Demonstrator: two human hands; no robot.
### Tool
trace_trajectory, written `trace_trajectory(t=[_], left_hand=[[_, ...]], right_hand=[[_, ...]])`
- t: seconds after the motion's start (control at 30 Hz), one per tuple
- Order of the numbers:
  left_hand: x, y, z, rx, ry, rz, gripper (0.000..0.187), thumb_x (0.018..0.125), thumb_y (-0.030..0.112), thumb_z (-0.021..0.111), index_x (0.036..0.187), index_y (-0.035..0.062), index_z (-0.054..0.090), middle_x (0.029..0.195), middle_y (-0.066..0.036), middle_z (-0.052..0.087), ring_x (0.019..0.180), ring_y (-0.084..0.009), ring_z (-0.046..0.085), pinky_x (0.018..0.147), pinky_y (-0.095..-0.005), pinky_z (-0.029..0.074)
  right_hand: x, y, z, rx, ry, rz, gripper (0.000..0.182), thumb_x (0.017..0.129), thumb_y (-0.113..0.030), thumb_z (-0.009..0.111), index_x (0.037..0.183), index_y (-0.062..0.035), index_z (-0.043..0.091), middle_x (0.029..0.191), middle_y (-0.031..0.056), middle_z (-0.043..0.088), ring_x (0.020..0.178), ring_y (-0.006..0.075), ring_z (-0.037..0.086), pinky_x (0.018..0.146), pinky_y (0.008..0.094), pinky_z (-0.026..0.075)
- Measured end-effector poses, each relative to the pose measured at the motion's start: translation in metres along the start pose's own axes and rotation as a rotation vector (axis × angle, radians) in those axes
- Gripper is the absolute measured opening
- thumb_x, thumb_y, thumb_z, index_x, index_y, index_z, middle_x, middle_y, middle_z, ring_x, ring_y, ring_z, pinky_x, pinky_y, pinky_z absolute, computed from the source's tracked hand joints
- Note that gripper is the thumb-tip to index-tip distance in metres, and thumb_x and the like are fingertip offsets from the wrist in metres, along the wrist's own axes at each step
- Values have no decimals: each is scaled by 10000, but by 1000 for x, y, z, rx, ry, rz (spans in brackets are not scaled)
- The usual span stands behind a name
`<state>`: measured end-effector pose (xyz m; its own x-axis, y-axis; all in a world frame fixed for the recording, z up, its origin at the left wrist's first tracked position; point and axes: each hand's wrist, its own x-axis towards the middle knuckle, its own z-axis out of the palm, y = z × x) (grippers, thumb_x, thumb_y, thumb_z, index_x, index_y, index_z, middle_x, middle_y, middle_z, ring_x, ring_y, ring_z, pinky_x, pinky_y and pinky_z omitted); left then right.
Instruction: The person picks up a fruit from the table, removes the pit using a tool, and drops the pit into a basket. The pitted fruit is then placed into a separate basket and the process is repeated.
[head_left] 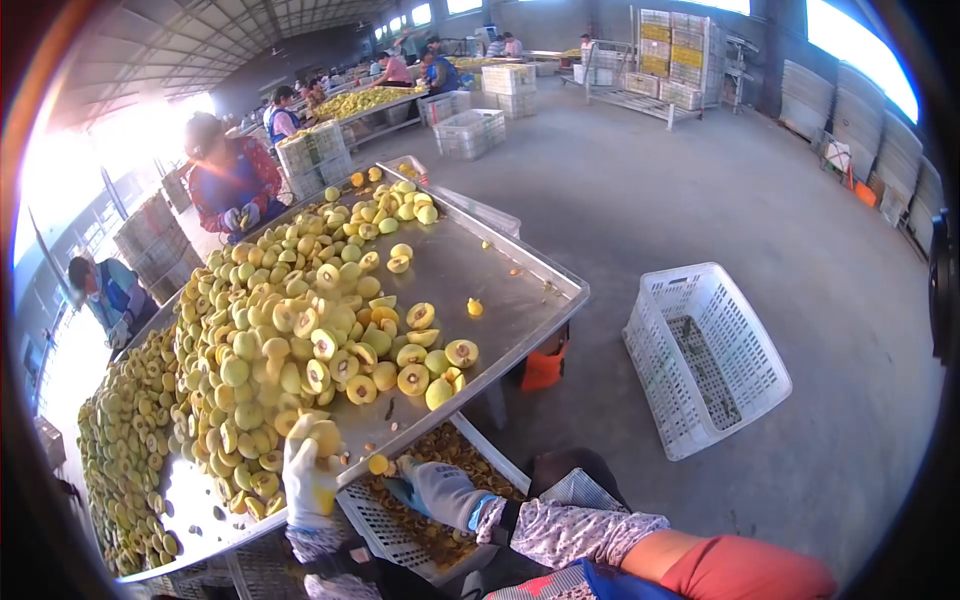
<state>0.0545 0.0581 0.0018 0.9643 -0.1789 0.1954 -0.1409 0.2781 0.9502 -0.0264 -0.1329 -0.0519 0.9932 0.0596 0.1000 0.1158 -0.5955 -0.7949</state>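
Observation:
My left hand (311,485), in a white glove with a yellow patch, is at the near edge of the metal table (500,290). Its fingers are closed around a yellow peach half (325,437). My right hand (445,492), in a grey and light-blue glove, hangs over a white crate (395,530) of brownish-yellow scraps (450,450). Its fingers are curled, and what they hold, if anything, I cannot make out. Just left of its fingertips is a small round yellow piece (378,464). A large heap of halved peaches (300,330), some showing dark pits, covers much of the table.
An empty white perforated crate (705,360) stands on the floor to the right. Two people (235,180) work along the table's far left side. Further back are stacked crates (508,85), a metal rack cart (670,65) and other people at long tables.

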Motion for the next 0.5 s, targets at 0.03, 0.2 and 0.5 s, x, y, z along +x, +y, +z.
trace_trajectory(t=[0.03, 0.2, 0.5], left_hand=[[-10, -2, 11, -21, 18, 10, 445, 905, 156, 569, 1338, 58, 528, 1184, -135, 615, 963, -234, 627, 695, -291, 528], [-28, -44, 33, 279, -15, 60, 359, 998, 188, 548, 1321, 32, 541, 1216, -139, 613, 1032, -223, 621, 762, -309, 543], [-37, -14, 48, -40, -89, -133, 339, 1011, 163, 550, 1308, 2, 530, 1191, -111, 631, 1038, -173, 601, 886, -284, 491]], right_hand=[[1, -2, 0, 16, 7, -1, 244, 935, -290, 633, 1070, -88, 606, 861, 222, 686, 799, 427, 663, 649, 513, 507], [2, 6, 16, -70, -3, -158, 236, 949, -251, 617, 1103, -79, 663, 932, 220, 692, 823, 377, 683, 647, 460, 531], [3, -42, -23, 1114, -224, 170, 233, 1031, -277, 569, 933, -73, 623, 797, -71, 559, 611, 4, 468, 510, 185, 370]])
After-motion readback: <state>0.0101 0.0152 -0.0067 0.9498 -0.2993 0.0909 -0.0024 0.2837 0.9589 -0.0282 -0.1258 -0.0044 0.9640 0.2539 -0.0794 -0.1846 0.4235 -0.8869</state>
